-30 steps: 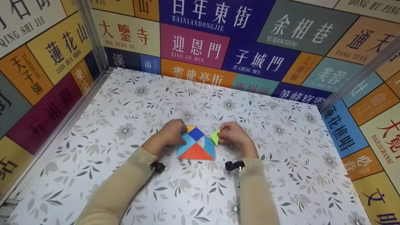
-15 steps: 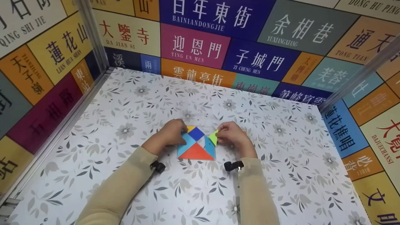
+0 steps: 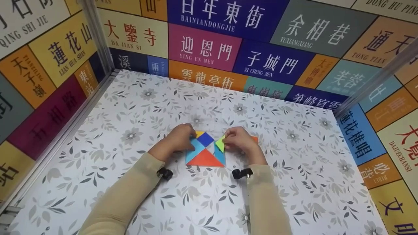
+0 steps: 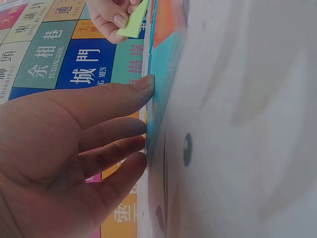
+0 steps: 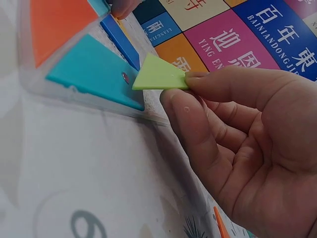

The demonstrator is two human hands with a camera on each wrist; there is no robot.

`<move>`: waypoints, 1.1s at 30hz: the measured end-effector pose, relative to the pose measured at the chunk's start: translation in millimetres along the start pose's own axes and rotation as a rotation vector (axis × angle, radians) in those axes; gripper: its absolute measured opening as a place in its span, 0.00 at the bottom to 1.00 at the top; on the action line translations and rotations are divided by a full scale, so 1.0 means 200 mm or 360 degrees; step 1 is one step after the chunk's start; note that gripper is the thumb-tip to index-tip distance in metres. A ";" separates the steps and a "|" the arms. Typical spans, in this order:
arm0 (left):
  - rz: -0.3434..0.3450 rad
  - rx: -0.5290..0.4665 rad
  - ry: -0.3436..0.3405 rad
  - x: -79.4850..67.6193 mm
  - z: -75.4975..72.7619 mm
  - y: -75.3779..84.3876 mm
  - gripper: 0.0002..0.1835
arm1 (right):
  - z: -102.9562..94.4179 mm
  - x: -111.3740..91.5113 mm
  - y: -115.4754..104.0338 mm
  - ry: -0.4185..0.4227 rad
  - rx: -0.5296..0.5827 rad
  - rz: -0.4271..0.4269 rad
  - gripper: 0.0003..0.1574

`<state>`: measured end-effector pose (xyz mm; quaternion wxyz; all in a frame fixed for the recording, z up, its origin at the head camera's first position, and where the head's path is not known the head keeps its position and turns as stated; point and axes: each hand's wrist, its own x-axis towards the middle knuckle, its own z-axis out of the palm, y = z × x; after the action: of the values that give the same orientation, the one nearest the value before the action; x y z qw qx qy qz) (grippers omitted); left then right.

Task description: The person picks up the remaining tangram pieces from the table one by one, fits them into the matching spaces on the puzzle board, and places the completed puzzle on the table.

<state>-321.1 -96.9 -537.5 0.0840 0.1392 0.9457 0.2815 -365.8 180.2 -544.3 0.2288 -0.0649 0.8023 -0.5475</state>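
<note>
I see the right hand [image 3: 240, 140] pinching a flat lime-green plastic piece [image 5: 157, 74], seemingly triangular, just over the flat teal plastic piece [image 5: 94, 74] in a clear plastic tray [image 5: 32, 84] on the flower-patterned desk [image 3: 202, 202]. The left hand [image 3: 178, 138], apart from the right, rests loose fingers on the tray's left side. I judge this a fitting step; the next move calls for aligning the piece with uncovered tray and lowering it. Wall panels [image 3: 205, 49] read "YING EN MEN" and "ZI CHENG MEN"; I make out no brand.
</note>
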 end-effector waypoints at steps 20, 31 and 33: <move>0.0026 0.0022 0.0003 0.02 0.00 0.02 0.27 | 0.06 0.01 -0.01 -0.0079 -0.0053 -0.0089 0.06; -0.0024 0.0012 -0.0006 0.01 0.01 0.00 0.28 | 0.09 0.00 -0.03 -0.0097 -0.0048 -0.0069 0.06; -0.0036 0.0012 -0.0015 0.01 0.00 0.00 0.28 | 0.09 0.00 -0.03 -0.0101 -0.0050 -0.0063 0.05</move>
<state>-322.6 -95.4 -538.0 0.0913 0.1301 0.9478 0.2764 -359.4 162.1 -544.4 0.2422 -0.1017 0.8018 -0.5368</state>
